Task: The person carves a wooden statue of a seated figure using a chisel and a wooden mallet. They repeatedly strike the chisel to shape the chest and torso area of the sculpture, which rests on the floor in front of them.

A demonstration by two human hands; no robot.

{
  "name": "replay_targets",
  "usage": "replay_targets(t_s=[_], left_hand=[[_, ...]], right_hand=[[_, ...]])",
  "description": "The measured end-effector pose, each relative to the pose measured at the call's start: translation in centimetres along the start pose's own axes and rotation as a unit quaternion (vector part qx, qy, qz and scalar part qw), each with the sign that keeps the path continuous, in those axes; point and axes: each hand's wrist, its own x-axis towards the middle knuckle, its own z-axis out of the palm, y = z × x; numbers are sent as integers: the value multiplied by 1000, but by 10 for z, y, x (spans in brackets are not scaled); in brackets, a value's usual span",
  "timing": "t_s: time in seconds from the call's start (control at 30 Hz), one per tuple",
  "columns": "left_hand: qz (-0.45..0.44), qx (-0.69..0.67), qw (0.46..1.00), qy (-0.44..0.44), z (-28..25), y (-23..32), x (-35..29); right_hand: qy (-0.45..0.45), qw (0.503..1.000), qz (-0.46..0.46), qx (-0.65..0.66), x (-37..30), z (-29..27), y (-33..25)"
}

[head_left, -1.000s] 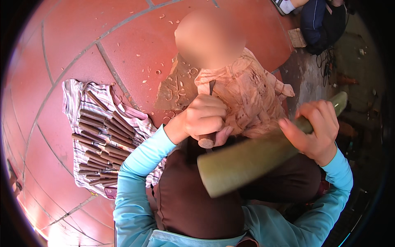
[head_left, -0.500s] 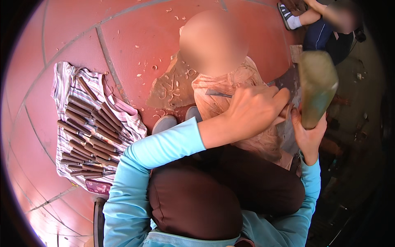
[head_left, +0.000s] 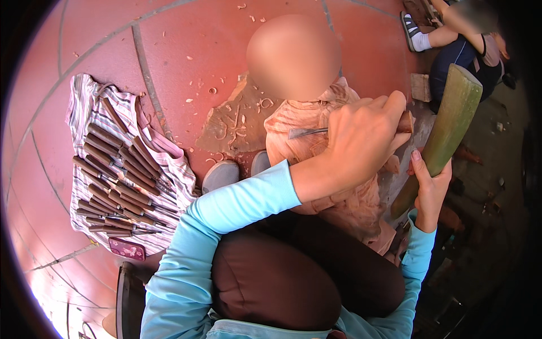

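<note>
My left hand (head_left: 366,138) is closed around a chisel (head_left: 307,133), its flat metal blade pointing left and its wooden handle end showing past my fingers. The blade lies over a carved wooden figure (head_left: 355,209) with folded drapery, standing close in front of my knees; its rounded top is blurred. Whether the blade touches the wood, I cannot tell. On the right, my right hand (head_left: 432,183) grips a long green club-like mallet (head_left: 456,110), thick end raised up and to the right, the other end reaching down beside the figure.
At left, a striped cloth (head_left: 84,101) on red floor tiles carries several wooden-handled chisels (head_left: 121,164) and a patterned phone (head_left: 127,248). Curled shavings lie on a brown flat piece (head_left: 226,127) behind the figure. Another person (head_left: 451,56) sits at the far right near a wooden block (head_left: 420,87).
The mallet has swung to a longer, slanted view at the right. My left hand and the chisel have shifted slightly right and up, away from my right hand; the chisel's handle end now shows.
</note>
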Motion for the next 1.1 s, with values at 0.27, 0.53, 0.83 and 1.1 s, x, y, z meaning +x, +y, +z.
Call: replay_targets(t_s=[0.27, 0.53, 0.83, 1.1], left_hand=[[-32, -12, 999, -29, 0, -1, 4], [-56, -66, 994, -63, -2, -17, 8], [-62, -80, 990, -102, -9, -20, 8], [-70, -81, 987, -124, -6, -21, 6]], right_hand=[[-4, 1000, 14, 0, 4, -7, 2], [-8, 999, 49, 8, 9, -6, 3], [-25, 993, -5, -119, 2, -3, 9], [-2, 990, -10, -138, -1, -9, 18]])
